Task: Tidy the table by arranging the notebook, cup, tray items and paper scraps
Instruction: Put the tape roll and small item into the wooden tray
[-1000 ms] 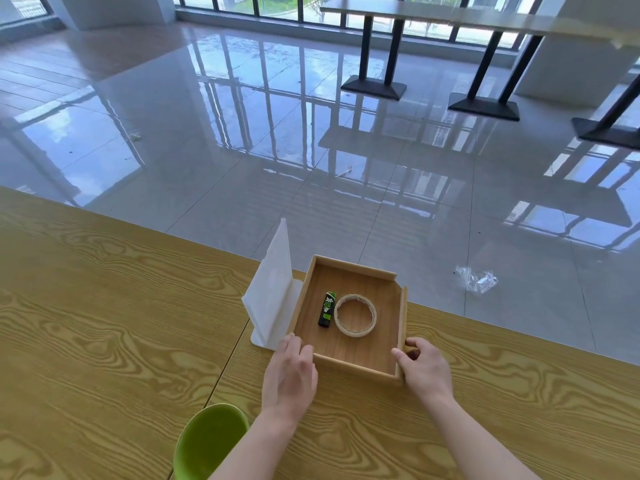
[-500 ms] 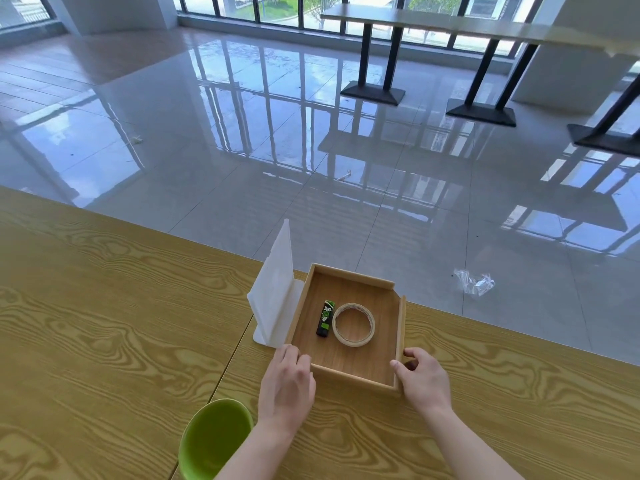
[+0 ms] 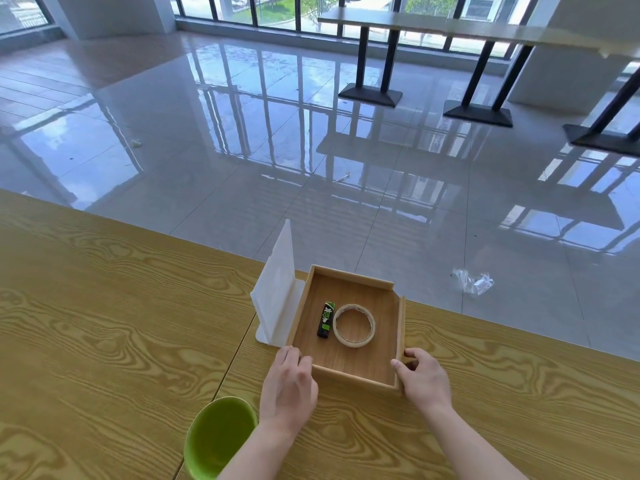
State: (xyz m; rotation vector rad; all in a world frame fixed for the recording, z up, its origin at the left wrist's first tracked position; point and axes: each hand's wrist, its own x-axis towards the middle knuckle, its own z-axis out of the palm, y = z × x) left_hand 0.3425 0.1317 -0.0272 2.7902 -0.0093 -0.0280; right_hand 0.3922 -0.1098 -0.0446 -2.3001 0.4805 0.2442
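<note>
A square wooden tray point(image 3: 349, 271) sits near the table's far edge. Inside it lie a black-and-green lighter point(image 3: 326, 320) and a roll of clear tape point(image 3: 354, 325) side by side. My left hand point(image 3: 289, 388) grips the tray's near-left corner. My right hand point(image 3: 425, 377) grips its near-right corner, thumb over the rim. A white upright stand point(image 3: 276, 289) touches the tray's left wall. A green cup point(image 3: 220, 436) stands near me, just left of my left forearm.
The wooden table point(image 3: 104, 341) stretches left and right, with a seam running under the tray. Its far edge is just behind the tray. Beyond it, a crumpled plastic wrapper point(image 3: 473, 281) lies on the glossy tiled floor.
Both hands and the tray have stayed nearly in place; the tray has edged slightly toward me, and the view has tilted a little.
</note>
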